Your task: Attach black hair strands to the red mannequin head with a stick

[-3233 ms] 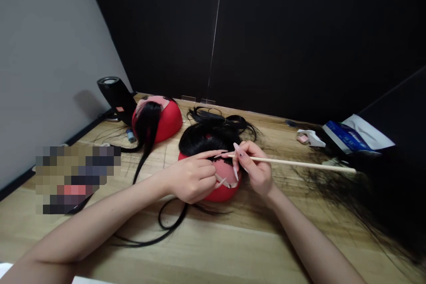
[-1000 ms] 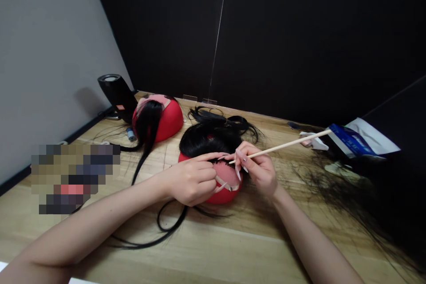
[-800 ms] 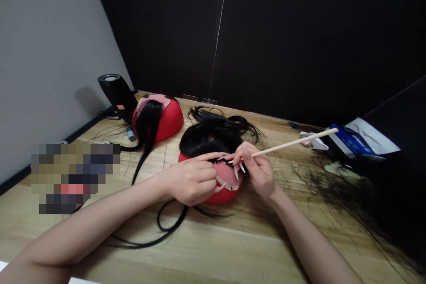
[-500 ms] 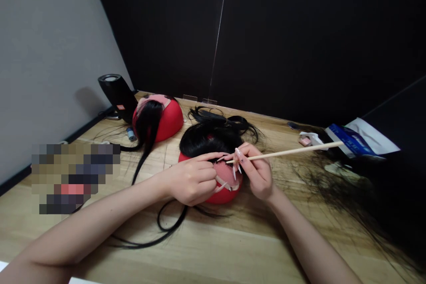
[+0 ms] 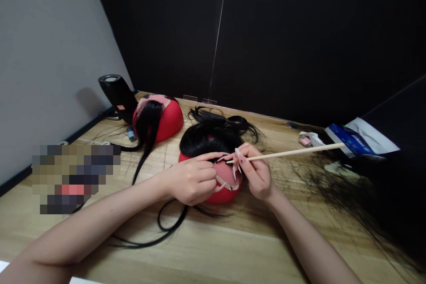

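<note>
In the middle of the table, a red dome-shaped wig block [image 5: 223, 196] carries a pink lace wig cap [image 5: 223, 171], with black hair [image 5: 213, 140] swept to its far side. My right hand [image 5: 256, 168] pinches a ventilating needle by its long pale wooden handle [image 5: 293, 151]. Its tip meets the cap along the hairline; the hook is too small to see. My left hand [image 5: 193, 179] rests on the block's left side, index finger stretched to the tip, other fingers curled. What they hold is hidden. A looped lock of black hair [image 5: 173, 227] comes from beneath it.
A second red wig block [image 5: 170, 120] with hair stands at the back left, beside a black cylindrical speaker [image 5: 116, 97] and a thread spool [image 5: 131, 133]. Loose black hair [image 5: 333, 195] and a blue and white packet [image 5: 356, 140] lie right. A blurred patch [image 5: 73, 177] covers something left.
The outer end of the needle's wooden handle has shifted very slightly to the right. Both hands and the wig block stay in place.
</note>
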Tool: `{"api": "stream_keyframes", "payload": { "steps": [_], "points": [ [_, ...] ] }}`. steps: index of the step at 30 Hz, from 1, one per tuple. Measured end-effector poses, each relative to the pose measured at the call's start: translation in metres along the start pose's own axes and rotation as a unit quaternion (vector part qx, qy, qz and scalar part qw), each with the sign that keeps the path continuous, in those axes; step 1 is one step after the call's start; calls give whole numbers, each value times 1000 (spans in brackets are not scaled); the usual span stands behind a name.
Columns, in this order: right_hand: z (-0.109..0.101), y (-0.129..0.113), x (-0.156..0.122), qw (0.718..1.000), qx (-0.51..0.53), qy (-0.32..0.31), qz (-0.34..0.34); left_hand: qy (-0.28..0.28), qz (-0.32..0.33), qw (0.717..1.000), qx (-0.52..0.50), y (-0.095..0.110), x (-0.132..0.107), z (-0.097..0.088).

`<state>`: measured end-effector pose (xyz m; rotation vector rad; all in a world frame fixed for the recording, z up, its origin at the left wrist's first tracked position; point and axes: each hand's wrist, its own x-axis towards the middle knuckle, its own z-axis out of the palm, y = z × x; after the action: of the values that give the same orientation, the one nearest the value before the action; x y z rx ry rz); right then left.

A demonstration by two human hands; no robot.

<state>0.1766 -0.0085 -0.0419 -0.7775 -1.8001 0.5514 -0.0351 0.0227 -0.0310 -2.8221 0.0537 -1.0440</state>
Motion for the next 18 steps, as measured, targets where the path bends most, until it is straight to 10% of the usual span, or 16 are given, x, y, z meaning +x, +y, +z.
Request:
{"api": "stream_keyframes", "payload": {
  "steps": [18],
  "points": [
    [-3,1,-1,998,-33,-15,-48,5,-2,1000,2,1,0,0]
  ]
}}
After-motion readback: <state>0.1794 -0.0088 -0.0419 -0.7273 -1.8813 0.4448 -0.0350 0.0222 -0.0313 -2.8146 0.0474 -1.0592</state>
